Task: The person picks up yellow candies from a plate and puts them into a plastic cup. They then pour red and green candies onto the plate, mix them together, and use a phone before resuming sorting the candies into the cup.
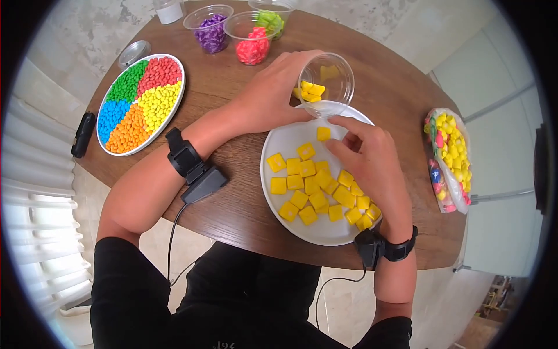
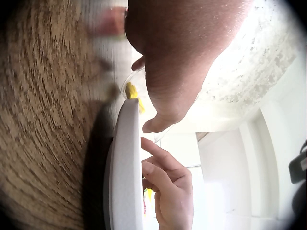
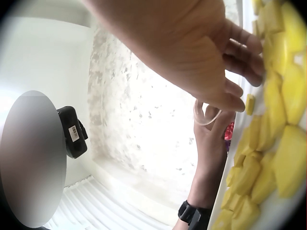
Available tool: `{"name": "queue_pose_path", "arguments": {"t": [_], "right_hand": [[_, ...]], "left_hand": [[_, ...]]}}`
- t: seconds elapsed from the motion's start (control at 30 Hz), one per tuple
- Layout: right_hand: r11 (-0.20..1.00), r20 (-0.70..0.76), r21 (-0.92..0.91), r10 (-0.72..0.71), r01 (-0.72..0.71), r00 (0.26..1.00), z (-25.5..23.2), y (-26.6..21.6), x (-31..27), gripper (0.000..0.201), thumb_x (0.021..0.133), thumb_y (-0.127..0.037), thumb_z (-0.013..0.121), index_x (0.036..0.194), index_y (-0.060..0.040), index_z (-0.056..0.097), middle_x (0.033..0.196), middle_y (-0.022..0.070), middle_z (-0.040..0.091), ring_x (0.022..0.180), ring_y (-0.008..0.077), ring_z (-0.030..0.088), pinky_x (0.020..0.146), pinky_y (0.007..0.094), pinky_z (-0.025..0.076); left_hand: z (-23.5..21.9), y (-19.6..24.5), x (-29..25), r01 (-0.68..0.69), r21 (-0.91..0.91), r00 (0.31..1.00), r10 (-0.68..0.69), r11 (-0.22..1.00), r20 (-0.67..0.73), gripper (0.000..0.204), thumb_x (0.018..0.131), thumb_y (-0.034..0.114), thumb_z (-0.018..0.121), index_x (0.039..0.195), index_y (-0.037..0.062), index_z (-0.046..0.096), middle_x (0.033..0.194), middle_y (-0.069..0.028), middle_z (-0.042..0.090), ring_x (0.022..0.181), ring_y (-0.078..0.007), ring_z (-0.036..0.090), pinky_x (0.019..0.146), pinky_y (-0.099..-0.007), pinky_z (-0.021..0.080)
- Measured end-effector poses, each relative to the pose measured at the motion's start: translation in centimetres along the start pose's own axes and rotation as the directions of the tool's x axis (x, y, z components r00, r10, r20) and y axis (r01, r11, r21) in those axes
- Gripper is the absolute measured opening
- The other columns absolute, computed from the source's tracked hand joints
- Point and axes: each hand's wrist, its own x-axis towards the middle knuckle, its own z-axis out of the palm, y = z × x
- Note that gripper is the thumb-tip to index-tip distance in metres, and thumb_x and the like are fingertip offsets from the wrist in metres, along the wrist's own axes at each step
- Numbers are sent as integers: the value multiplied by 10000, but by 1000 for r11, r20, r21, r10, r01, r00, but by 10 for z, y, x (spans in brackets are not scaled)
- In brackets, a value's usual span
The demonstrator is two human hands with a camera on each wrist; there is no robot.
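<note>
My left hand [image 1: 268, 94] grips a clear plastic cup [image 1: 344, 87], tipped over the far rim of a white plate [image 1: 278, 230]. Inside the cup lie several yellow square candies [image 1: 314, 89]. Many more yellow squares [image 1: 312, 185] are spread over the plate, some overlapping. Over the plate's right side is my right hand [image 1: 375, 166], index fingertip close to the cup's rim. A single yellow square [image 3: 250, 104] sits right by its thumb tip, and the thumb and index finger [image 2: 158, 152] stand apart in the left wrist view.
On the left stands an oval plate [image 1: 181, 96] of small candies sorted by colour. Cups of purple [image 1: 210, 36], pink [image 1: 253, 47] and green pieces [image 1: 269, 22] stand at the back. A bag of mixed candies [image 1: 450, 157] lies at the right edge. Cables hang from both wrist cameras.
</note>
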Motion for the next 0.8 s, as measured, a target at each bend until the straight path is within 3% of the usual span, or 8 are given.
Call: {"name": "queue_pose_path", "arguments": {"t": [0.13,0.23,0.33,0.5,0.8], "right_hand": [[993,49,-94,-68,73,996,1,1,1,299,848,-147,769,1115,-14,768,737,158,684,675,292,679,701,412,540],[995,111,-99,34,-23,993,-2,-2,1,262,824,-146,787,1047,-10,768,748,149,691,692,288,685,705,410,546],[996,96,-83,45,-37,994,-2,0,1,230,790,-131,804,977,-6,755,752,142,693,702,283,689,701,404,548],[997,-47,41,-67,69,997,3,9,1,178,758,-45,773,916,13,713,724,138,667,671,263,670,654,372,531],[996,-77,87,-13,20,997,-3,-2,0,142,767,-50,764,831,9,652,654,105,617,583,230,608,592,350,485]], "left_hand": [[1,-4,1,-2,33,1000,2,999,1,938,714,137,902,1530,79,444,1526,-142,518,1420,-327,492,1187,-431,406],[1,-3,0,-2,14,1000,2,1000,0,945,706,126,903,1530,81,443,1530,-137,515,1425,-326,488,1189,-432,404],[0,-2,0,-7,11,1000,7,1000,-5,946,700,111,902,1529,82,447,1532,-135,514,1427,-325,486,1192,-432,400],[1,-1,0,-9,24,1000,9,1000,-2,947,695,100,899,1527,80,447,1531,-137,515,1429,-324,485,1193,-428,399],[1,-2,0,2,28,1000,-2,1000,5,942,698,111,903,1523,84,450,1532,-138,510,1423,-328,488,1191,-429,402]]}}
